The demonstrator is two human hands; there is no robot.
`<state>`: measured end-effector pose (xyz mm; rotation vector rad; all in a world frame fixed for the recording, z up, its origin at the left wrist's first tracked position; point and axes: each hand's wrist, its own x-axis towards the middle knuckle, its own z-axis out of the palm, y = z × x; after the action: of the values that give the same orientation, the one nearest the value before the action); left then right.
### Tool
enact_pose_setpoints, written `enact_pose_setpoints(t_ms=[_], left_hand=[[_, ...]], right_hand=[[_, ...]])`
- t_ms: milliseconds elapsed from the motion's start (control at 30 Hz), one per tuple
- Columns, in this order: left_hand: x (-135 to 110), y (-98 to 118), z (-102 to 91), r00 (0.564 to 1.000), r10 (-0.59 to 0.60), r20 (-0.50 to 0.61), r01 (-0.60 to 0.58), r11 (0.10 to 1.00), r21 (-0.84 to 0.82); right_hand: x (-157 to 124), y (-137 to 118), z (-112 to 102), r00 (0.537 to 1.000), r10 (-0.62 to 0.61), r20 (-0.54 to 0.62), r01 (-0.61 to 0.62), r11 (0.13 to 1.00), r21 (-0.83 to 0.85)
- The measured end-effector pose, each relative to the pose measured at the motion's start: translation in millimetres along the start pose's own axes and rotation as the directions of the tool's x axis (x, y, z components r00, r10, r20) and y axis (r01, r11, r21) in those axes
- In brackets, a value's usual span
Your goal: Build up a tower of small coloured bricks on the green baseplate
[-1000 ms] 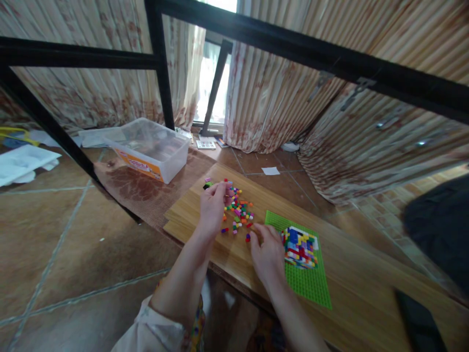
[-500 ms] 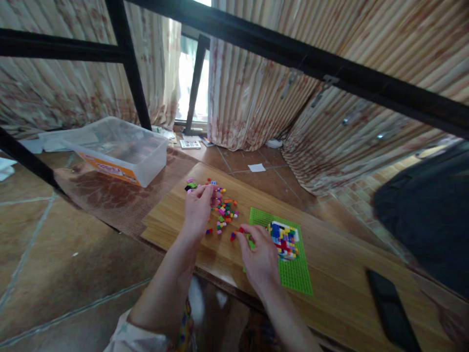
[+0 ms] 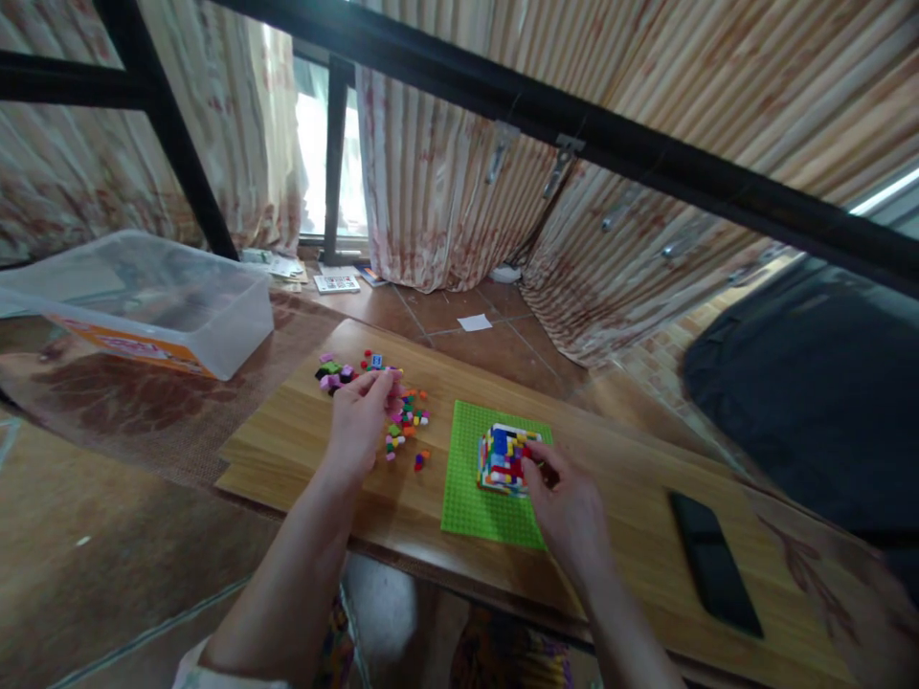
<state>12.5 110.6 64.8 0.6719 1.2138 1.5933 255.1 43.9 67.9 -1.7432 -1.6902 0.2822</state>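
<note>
Baseplate (landmark): green, studded, flat on the wooden worktop (image 3: 624, 488); call it the baseplate (image 3: 458, 502).
Brick build: multicoloured blocky stack (image 3: 501, 464), sitting on the baseplate, toward its far half; blue, red, white and yellow show on top.
Right hand: at the baseplate's right side (image 3: 572, 504), thumb and fingertips curled in at the stack's right edge (can't tell if a brick is pinched there).
Left hand: left of the baseplate (image 3: 357, 418), over the loose bricks, thumb and fingers drawn together; can't tell whether anything is between them.
Loose bricks: small mixed colours (image 3: 411, 417), scattered left of the baseplate, around the left hand.
Phone-like slab: black (image 3: 714, 563), lying right of the baseplate, well apart.
Bin: clear plastic, orange label (image 3: 240, 321), well left of the baseplate.
Paper: white sheet (image 3: 475, 322), on the floor beyond the baseplate.
</note>
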Motion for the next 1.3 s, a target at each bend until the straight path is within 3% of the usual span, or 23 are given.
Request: enact_pose_setpoints(t_ms=[767, 1100, 1300], left_hand=[[-2, 1, 4.0, 1.0, -0.013, 0.02, 0.012, 1.0, 0.021], [-2, 0, 4.5, 1.0, -0.021, 0.019, 0.02, 0.999, 0.03], [-2, -1, 4.9, 1.0, -0.023, 0.021, 0.022, 0.999, 0.037]], right_hand=[[9, -11, -1, 0.988, 0.006, 0.157, 0.006, 0.997, -0.074], [5, -6, -1, 0.986, 0.118, 0.116, -0.129, 0.988, 0.087], [-4, 0, 0, 0.995, 0.092, 0.033, -0.095, 0.992, 0.081]])
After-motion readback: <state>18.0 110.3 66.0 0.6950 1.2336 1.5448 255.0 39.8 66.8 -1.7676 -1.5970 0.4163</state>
